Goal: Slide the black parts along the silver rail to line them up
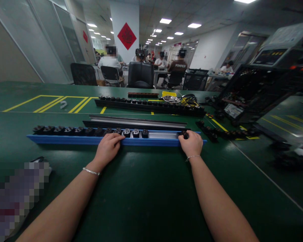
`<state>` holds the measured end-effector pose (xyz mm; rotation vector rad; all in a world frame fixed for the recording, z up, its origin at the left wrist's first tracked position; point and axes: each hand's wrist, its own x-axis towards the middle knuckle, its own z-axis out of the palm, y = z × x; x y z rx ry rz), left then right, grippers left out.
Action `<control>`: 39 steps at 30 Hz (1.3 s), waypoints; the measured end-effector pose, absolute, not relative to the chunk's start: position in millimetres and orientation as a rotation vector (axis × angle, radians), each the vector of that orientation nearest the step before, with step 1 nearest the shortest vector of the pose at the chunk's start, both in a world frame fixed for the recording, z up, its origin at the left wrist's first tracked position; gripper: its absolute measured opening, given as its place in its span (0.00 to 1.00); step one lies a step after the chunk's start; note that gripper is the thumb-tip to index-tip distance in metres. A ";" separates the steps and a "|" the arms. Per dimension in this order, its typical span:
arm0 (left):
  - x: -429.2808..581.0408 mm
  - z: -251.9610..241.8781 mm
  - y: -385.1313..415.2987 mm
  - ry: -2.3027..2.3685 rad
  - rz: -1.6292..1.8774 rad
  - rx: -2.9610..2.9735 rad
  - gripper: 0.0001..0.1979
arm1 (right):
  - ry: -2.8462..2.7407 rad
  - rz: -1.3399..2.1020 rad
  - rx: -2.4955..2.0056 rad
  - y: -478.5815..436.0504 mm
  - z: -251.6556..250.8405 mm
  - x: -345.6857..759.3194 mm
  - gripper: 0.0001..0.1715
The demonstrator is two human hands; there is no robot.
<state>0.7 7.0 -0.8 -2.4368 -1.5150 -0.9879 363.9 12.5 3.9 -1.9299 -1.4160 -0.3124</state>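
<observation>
A long blue channel (73,139) lies across the green table in front of me, with a row of several black socket modules (127,133) seated in its left and middle part. My left hand (108,146) grips the channel's near wall around its middle, fingers closed over the edge beside the modules. At the channel's right end, my right hand (192,143) is closed on a single black socket module (184,134), partly hidden by the fingers. Between this module and the row, the channel's pale inner floor (163,134) shows.
Behind the blue channel lie a black rail (136,121) and a longer black strip with modules (146,105). A metal dish (171,99) and cables stand farther back. More black modules (217,132) lie right, near a dark machine (244,90). Seated people (111,62) work beyond.
</observation>
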 end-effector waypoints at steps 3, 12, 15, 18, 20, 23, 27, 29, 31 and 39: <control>0.5 -0.7 6.8 -1.510 -0.993 -2.432 0.17 | -1.413 -0.316 -1.920 12.7 3.0 365.0 0.17; 0.7 0.3 5.6 -1.517 -0.986 -2.427 0.17 | -1.408 -0.362 -1.917 12.6 3.2 365.7 0.15; 0.0 -0.9 6.2 -1.504 -0.982 -2.432 0.17 | -1.375 -0.366 -1.934 12.3 3.0 367.3 0.17; -0.7 -1.9 6.8 -1.487 -0.975 -2.439 0.17 | -1.371 -0.359 -1.941 11.6 2.8 368.3 0.17; -1.1 -2.4 7.1 -1.483 -0.970 -2.435 0.17 | -1.376 -0.356 -1.942 11.2 2.6 368.8 0.17; -1.4 -3.0 7.4 -1.486 -0.964 -2.427 0.17 | -1.355 -0.367 -1.942 11.5 1.7 370.2 0.17; -1.5 -3.7 8.0 -1.480 -0.967 -2.430 0.17 | -1.339 -0.406 -1.920 13.2 -0.3 372.2 0.15; -1.5 -3.8 8.1 -1.474 -0.974 -2.433 0.17 | -1.344 -0.420 -1.913 13.8 -0.9 373.0 0.14; -1.6 -3.5 7.8 -1.475 -0.979 -2.432 0.16 | -1.350 -0.423 -1.914 13.9 -1.0 373.8 0.14; -0.3 -0.2 5.9 -1.516 -0.981 -2.440 0.17 | -1.317 -0.406 -1.960 13.4 0.0 378.6 0.15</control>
